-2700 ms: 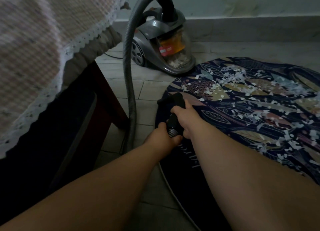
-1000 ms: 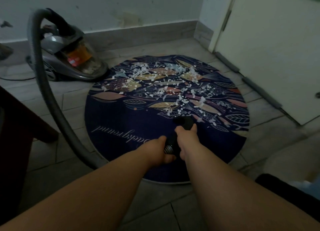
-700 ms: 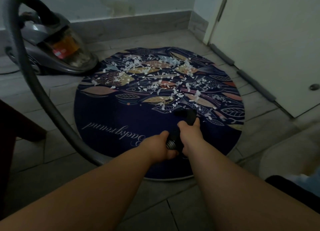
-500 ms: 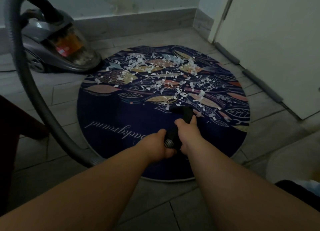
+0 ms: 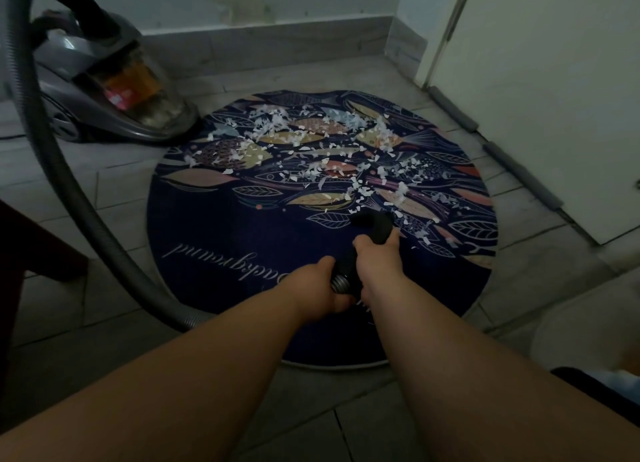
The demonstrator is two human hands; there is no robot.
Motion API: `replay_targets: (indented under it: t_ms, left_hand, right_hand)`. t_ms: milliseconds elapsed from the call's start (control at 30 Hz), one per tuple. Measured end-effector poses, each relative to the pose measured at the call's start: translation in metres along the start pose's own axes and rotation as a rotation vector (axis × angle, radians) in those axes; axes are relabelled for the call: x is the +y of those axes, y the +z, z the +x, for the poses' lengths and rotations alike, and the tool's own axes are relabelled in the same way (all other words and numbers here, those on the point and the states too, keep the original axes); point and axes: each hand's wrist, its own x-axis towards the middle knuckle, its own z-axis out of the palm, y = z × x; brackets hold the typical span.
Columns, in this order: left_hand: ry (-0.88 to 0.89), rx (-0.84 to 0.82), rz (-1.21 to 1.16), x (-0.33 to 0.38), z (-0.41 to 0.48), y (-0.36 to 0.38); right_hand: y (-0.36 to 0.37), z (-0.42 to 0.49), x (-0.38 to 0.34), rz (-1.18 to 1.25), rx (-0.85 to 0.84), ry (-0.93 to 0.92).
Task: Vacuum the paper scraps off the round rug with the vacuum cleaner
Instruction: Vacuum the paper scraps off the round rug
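A round dark-blue rug (image 5: 221, 226) with a fish and leaf pattern lies on the tiled floor. White paper scraps (image 5: 311, 143) cover its far half. Both hands hold the black nozzle (image 5: 372, 224) of the vacuum hose over the rug's middle right, its mouth at the near edge of the scraps. My right hand (image 5: 377, 259) grips the nozzle's neck; my left hand (image 5: 320, 285) grips the ribbed hose end just behind it. The grey hose (image 5: 83, 198) arcs left and back to the grey canister vacuum cleaner (image 5: 114, 91), which stands at the rug's far left edge.
A wall with a grey skirting (image 5: 263, 46) runs behind the rug. A white door (image 5: 554, 98) stands at the right, with grey foam strips (image 5: 519, 174) along its foot. Dark furniture (image 5: 24, 250) sits at the left edge. Something dark (image 5: 599, 389) lies at the lower right.
The view swung from the rug's left side to its middle right. Both hands carried the nozzle rightward across the rug, then forward to the scraps' near edge. The grips stayed the same.
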Motion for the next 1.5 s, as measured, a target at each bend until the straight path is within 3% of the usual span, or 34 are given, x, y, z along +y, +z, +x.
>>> replay_targets:
  t_ms: [567, 1500]
  left_hand:
    - [-0.085, 0.123, -0.013, -0.024, 0.003, -0.02]
    - [0.13, -0.158, 0.165, 0.062, -0.017, 0.044]
  right_hand:
    - [0.035, 0.002, -0.018, 0.027, -0.18, -0.031]
    - [-0.089, -0.026, 0.036, 0.127, 0.137, 0.066]
